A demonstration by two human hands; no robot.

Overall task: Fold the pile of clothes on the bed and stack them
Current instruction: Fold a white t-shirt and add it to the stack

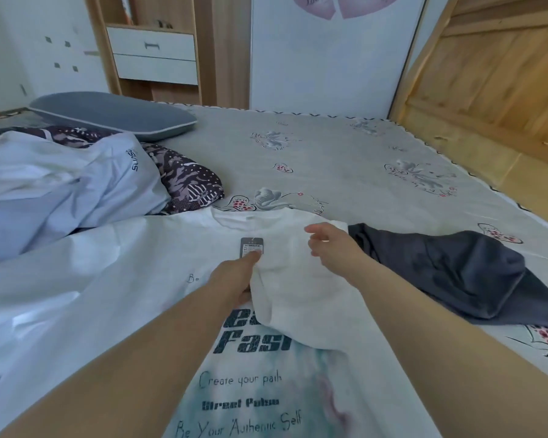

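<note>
Spread flat on the near part of the grey flower-printed bed sheet (pixel 345 159): a white cotton T-shirt with dark printed lettering (pixel 159 260), its collar toward the far side. Folded inward over its chest, the right sleeve and shoulder part. Left hand (pixel 234 276) gripping the edge of this folded flap, thumb pressing on the small grey paper hang tag (pixel 251 246). Right hand (pixel 332 248) hovering just above the flap, fingers relaxed and slightly spread, holding nothing as far as visible. Just to the right, touching the shirt, a dark grey crumpled garment (pixel 456 273). At the far left, a heap of pale white clothes (pixel 60 181) over a dark patterned cloth (pixel 187 178), not yet folded.

Possible trouble: the tag trapped under the fold, making a bump; the flap sliding back if released unevenly; the dark garment caught into the fold, being so close.
</note>
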